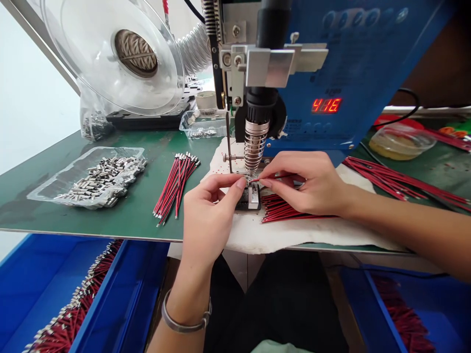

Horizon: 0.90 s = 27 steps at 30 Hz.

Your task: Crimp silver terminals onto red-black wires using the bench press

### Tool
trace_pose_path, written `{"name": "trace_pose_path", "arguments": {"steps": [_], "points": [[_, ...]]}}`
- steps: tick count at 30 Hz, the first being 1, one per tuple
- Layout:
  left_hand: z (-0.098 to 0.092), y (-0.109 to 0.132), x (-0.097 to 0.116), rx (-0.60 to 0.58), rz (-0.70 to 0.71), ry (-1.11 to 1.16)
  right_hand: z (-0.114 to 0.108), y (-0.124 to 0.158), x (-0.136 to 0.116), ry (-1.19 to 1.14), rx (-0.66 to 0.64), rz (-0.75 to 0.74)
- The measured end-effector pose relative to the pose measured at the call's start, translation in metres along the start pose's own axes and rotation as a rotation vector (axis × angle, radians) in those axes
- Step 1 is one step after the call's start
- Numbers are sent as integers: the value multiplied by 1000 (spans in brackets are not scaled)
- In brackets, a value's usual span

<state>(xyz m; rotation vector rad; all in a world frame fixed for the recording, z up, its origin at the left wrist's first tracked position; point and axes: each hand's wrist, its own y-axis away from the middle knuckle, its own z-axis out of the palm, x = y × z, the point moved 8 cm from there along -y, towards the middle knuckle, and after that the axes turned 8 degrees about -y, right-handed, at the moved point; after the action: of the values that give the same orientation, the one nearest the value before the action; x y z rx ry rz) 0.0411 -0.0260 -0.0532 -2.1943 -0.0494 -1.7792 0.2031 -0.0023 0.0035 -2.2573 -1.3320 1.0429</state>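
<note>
My left hand point(208, 208) pinches thumb and forefinger at a small metal fixture point(252, 197) under the soldering head point(256, 142); what it holds is too small to see. My right hand point(307, 184) pinches a red and black wire point(265, 179) whose tip points at the fixture. A pile of the same wires point(281, 208) lies under my right hand on a white cloth point(294, 230). A bundle of wires point(175, 185) lies to the left on the green table point(128, 215).
A clear tray of small metal terminals point(99, 177) sits at the left. A blue machine point(353, 68) shows a red readout point(326, 105). More wires point(401, 184) lie at the right. Blue bins point(73, 299) below hold finished wires. A clear reel point(117, 54) stands behind.
</note>
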Motion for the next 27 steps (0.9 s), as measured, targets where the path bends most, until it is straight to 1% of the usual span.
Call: {"name": "trace_pose_path", "arguments": {"steps": [8, 12, 14, 20, 27], "points": [[0, 0, 1, 20, 2, -17, 1, 3, -10, 84, 3, -48], [0, 0, 1, 16, 15, -15, -2, 3, -14, 121, 81, -99], [0, 0, 1, 20, 16, -16, -3, 3, -15, 127, 96, -111], [0, 1, 0, 29, 12, -19, -3, 2, -16, 151, 102, -75], [-1, 1, -1, 33, 19, -21, -2, 3, -13, 140, 111, 3]]}}
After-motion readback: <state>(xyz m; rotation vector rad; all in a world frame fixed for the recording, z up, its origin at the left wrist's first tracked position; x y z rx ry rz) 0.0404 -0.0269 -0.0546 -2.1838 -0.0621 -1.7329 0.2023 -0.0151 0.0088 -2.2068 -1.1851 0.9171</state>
